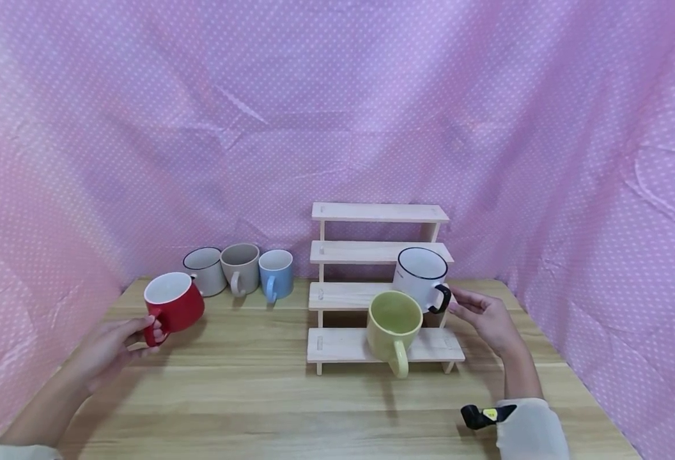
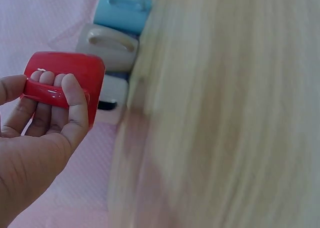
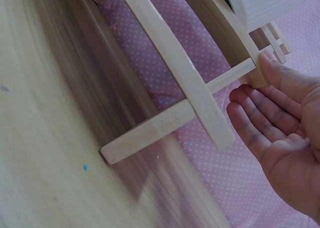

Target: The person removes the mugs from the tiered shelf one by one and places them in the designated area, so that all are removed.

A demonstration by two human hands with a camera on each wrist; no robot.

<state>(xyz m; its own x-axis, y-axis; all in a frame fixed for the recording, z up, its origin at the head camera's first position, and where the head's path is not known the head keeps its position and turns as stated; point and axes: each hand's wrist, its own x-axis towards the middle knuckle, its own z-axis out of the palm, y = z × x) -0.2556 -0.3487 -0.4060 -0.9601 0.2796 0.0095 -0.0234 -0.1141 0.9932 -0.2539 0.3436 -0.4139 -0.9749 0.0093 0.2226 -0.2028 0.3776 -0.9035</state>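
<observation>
My left hand [image 1: 110, 348] grips a red mug [image 1: 183, 310] with a white inside by its handle, fingers curled through it in the left wrist view. The mug is held up over the table's left side. At the right, my right hand [image 1: 489, 319] pinches the end of a plank of the tiered wooden shelf [image 3: 257, 71], thumb above and fingertips underneath. Close to those fingers is the black handle of a white mug [image 1: 412, 281] with a black rim, on the second tier from the bottom. A yellow-green mug [image 1: 380, 338] stands on the lowest tier, its handle facing forward.
Behind the red mug, a white mug with a dark rim [image 1: 211, 281], a grey-beige mug [image 1: 248, 275] and a light blue mug [image 1: 282, 281] stand in a row. Pink dotted cloth [image 1: 337, 128] hangs around the wooden table [image 1: 245, 396]. A black device [image 1: 475, 417] sits by the right sleeve.
</observation>
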